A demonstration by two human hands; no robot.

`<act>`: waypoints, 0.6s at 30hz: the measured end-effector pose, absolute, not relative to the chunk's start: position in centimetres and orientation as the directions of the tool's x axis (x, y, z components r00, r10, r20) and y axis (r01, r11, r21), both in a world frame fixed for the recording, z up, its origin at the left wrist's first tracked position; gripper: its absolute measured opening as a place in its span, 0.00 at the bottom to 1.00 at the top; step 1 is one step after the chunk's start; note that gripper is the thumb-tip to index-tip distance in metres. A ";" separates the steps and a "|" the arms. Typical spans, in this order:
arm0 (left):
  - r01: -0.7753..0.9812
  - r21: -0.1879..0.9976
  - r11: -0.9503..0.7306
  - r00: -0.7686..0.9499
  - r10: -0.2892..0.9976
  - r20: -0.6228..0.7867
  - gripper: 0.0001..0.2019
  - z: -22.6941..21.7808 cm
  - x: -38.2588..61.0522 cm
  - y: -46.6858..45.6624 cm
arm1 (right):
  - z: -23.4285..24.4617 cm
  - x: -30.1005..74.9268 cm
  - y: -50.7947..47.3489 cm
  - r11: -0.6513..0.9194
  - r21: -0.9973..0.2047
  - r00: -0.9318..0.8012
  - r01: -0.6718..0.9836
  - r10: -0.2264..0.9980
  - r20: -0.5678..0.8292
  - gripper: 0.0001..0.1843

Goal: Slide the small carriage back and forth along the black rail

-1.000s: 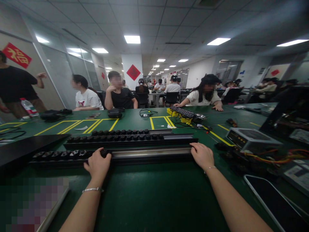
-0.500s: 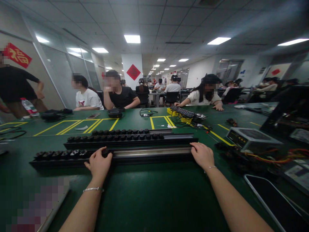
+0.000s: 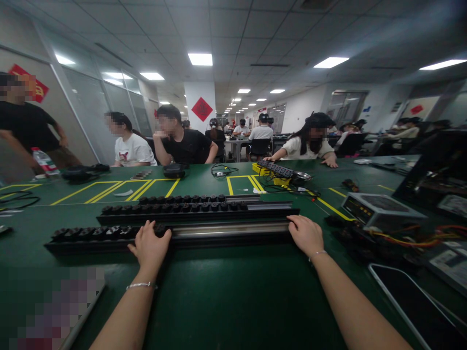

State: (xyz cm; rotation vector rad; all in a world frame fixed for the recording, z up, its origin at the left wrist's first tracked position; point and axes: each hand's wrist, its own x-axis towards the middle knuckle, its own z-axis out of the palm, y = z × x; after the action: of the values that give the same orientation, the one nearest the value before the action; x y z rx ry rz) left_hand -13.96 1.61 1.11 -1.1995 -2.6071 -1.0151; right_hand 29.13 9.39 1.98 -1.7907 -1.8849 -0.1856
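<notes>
I had both hands at the long black rail (image 3: 233,230), which lay lengthwise across the middle of the green table (image 3: 248,296), roughly parallel to its far edge. My left hand (image 3: 150,249) was just right of the row of knobs (image 3: 95,234), thumb and fingers parted, with one dark knob (image 3: 161,229) showing between them; I could not tell whether they pinched it. My right hand (image 3: 308,236) touched the rail's right end, fingers close together and bent; its thumb was hidden, so I could not tell how firmly it gripped. Toward the far edge I saw two similar rails (image 3: 270,212), also carrying knobs. A metal box (image 3: 379,211) with wires sat toward the table's right side, and a phone (image 3: 419,304) lay toward its near right corner.
</notes>
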 end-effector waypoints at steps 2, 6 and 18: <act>0.726 0.500 0.473 -0.667 0.660 0.344 0.27 1.0 -14.0 1.6 | 2.0 29.1 9.4 0.111 -0.253 0.018 0.961 0.888 0.460 0.20; 0.742 0.479 0.468 -0.649 0.680 0.341 0.26 0.6 -14.4 1.7 | 1.9 29.2 9.5 0.116 -0.247 0.012 0.962 0.886 0.464 0.20; 0.746 0.486 0.455 -0.638 0.697 0.328 0.25 1.1 -14.1 1.3 | 1.7 29.3 9.6 0.124 -0.245 0.005 0.962 0.885 0.466 0.20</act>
State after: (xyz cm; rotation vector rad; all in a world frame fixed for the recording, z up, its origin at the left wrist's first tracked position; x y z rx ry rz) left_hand -14.12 1.34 1.07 -1.2966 -2.6095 -0.9351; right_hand 29.30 9.63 1.73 -1.7785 -1.8972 -0.1965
